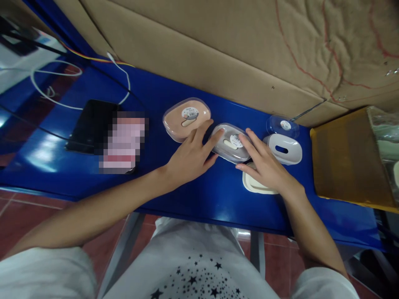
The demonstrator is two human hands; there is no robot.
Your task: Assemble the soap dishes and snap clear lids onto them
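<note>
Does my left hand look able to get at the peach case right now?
Likely yes: your left hand is close beside the peach case, with nothing seen in the way, though its index fingertip seems to rest on the grey case.

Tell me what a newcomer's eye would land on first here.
Probably the grey container at the centre, with fingers of the left hand and right hand on it, against the vivid blue table. Next, likely the peach container beside the left hand, and the pale container with a dark oval slot beyond the right hand.
</note>
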